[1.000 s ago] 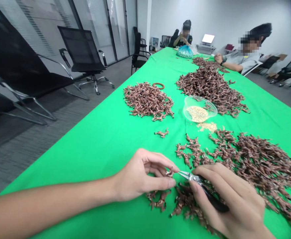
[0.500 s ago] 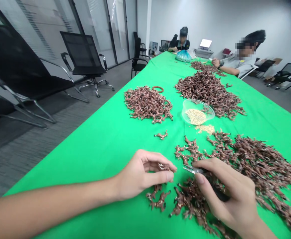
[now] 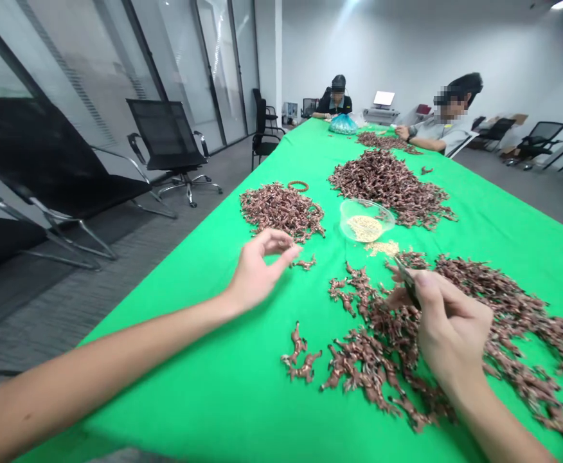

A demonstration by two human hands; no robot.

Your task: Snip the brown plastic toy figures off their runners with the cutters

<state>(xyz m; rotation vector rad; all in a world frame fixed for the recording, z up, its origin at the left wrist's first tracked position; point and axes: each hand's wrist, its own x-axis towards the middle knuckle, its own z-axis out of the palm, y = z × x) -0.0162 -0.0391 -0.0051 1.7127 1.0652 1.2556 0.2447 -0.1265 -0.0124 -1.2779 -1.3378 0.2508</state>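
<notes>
Just left of a small copper-brown metal piece (image 3: 304, 263) hovers the loosely open left hand (image 3: 260, 270); the farther right hand (image 3: 448, 325) clasps dark-handled pliers (image 3: 407, 281).

The left hand (image 3: 257, 270) hovers over the green cloth (image 3: 204, 283), fingers loosely curled, a lone brown piece (image 3: 305, 263) just at its 3 o'clock and a brown heap (image 3: 281, 212) at 12. The right hand (image 3: 448, 325) grips pliers (image 3: 407, 283) over scattered brown pieces (image 3: 484, 302), with a clear bowl (image 3: 366, 218) at its 11 o'clock.
</notes>
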